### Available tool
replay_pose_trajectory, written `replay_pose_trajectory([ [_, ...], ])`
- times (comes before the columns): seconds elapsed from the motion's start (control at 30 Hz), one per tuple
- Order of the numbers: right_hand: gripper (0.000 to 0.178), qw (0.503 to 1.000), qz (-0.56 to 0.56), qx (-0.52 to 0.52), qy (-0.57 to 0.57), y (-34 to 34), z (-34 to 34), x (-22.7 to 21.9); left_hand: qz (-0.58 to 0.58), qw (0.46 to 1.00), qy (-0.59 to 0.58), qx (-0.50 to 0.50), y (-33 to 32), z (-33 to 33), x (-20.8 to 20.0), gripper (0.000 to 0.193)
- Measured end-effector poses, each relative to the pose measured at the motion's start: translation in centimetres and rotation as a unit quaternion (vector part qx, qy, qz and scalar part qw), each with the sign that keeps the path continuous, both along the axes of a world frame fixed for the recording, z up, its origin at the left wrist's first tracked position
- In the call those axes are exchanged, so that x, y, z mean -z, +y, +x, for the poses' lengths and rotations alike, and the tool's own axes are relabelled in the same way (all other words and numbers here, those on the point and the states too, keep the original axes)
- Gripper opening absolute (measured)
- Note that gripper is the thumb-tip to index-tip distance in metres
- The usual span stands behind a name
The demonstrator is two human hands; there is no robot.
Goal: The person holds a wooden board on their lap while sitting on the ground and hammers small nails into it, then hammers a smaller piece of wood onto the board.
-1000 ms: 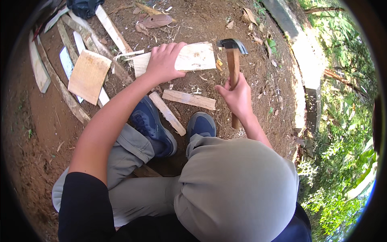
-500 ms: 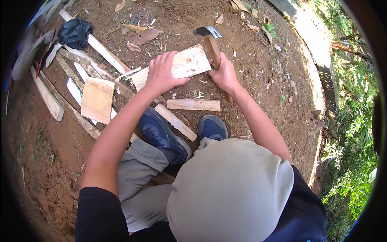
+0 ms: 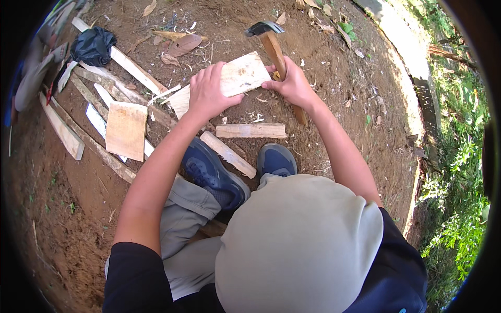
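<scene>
Nearest you, your raised right knee [image 3: 297, 235], in grey trousers, fills the lower middle of the view. Beyond it stand your two blue shoes [image 3: 276, 159]. Two short wooden strips lie loose on the ground: a slanting strip [image 3: 228, 153] beside the left shoe, and a level strip [image 3: 251, 130] just past the toes, apart from the first.

Farther out is the board [image 3: 245, 73], pale and flat, set at a slant between your hands. Your left hand [image 3: 210, 93] clasps it across the middle. Your right hand [image 3: 293, 86] is closed round the wooden handle of the hammer [image 3: 274, 49], head pointing away from you, with the thumb at the board's right-hand end. Whether the board rests on the ground cannot be told.

Condition of the work: the board appears cut to a flat piece, and shavings [image 3: 258, 118] lie near it. No nail can be made out, and no two pieces are seen fastened. In my judgement the work is at an early stage, with the pieces separate.

To the left, a squarish panel [image 3: 126, 130] lies over long planks [image 3: 67, 130], not in your grasp. Farthest off are a black bag [image 3: 94, 46] and, at the upper left rim, another person's blurred leg [image 3: 35, 78].
</scene>
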State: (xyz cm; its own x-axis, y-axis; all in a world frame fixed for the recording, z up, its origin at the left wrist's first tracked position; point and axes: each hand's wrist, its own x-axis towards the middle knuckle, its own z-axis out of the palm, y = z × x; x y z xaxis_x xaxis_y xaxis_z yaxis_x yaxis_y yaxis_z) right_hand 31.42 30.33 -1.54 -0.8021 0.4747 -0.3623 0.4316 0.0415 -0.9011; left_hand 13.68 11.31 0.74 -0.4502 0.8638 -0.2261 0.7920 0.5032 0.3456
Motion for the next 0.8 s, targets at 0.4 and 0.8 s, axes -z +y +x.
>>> replay_pose_trajectory([
  [0.4, 0.058, 1.000, -0.003, 0.010, -0.014, -0.3, 0.5, -0.3, 0.090, 0.994, 0.015, -0.051, -1.2, 0.0, -0.4, 0.079],
  [0.8, 0.041, 0.995, 0.076, 0.048, 0.050, 0.3, 1.2, -1.7, -0.027, 0.999, -0.030, -0.006, 0.5, -1.5, -6.4, 0.066],
])
